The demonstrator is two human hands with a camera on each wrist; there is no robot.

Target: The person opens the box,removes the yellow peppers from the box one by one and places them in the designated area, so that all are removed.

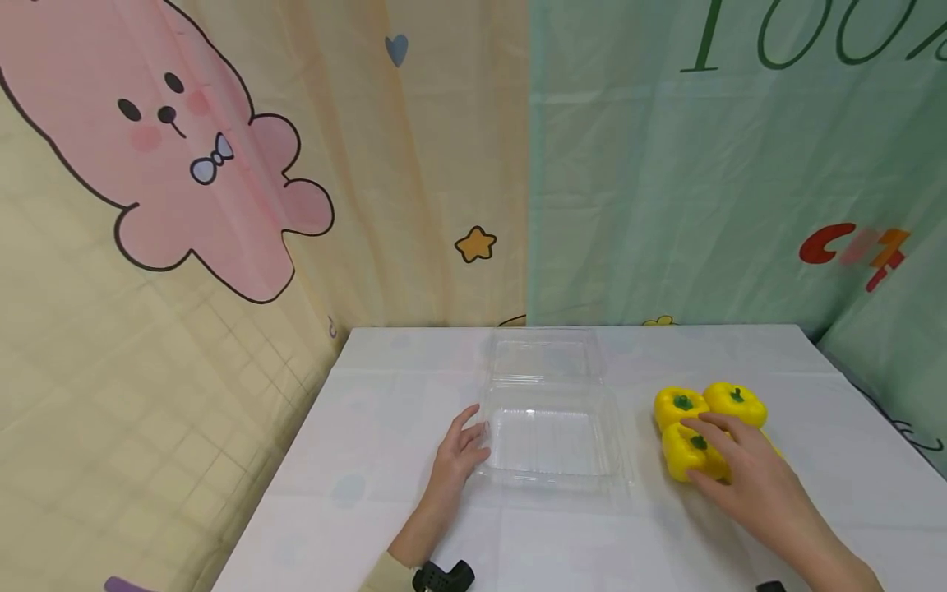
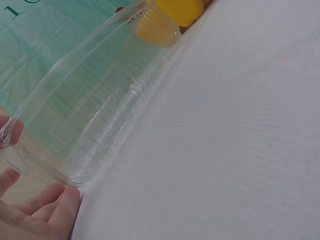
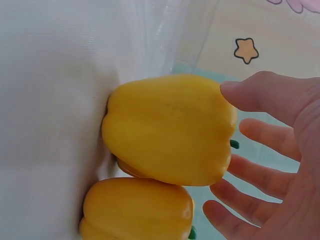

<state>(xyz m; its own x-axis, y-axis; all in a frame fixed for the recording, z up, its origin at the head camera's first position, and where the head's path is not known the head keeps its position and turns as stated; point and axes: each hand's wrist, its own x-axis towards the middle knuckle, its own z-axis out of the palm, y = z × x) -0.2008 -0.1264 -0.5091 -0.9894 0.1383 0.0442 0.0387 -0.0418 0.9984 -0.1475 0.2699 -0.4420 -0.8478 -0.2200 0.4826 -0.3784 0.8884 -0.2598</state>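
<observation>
A clear plastic clamshell container (image 1: 551, 444) lies unfolded on the white table, its lid half at the back. At its left side is my left hand (image 1: 460, 450), with loosely bent fingers against the clear wall (image 2: 95, 110). To the right, several yellow bell peppers with green stems stand close together. Over the front yellow bell pepper (image 1: 684, 452) reaches my right hand (image 1: 755, 477), thumb and fingers spread around its stem end. In the right wrist view, the thumb tip meets the top edge of that pepper (image 3: 170, 130), and the fingers stand beside it.
Behind the front pepper are a back left pepper (image 1: 673, 403) and a back right pepper (image 1: 740, 403); another is partly hidden by my right hand. A white cloth covers the table (image 1: 399, 378). Printed curtains (image 1: 414, 164) hang at the back and sides.
</observation>
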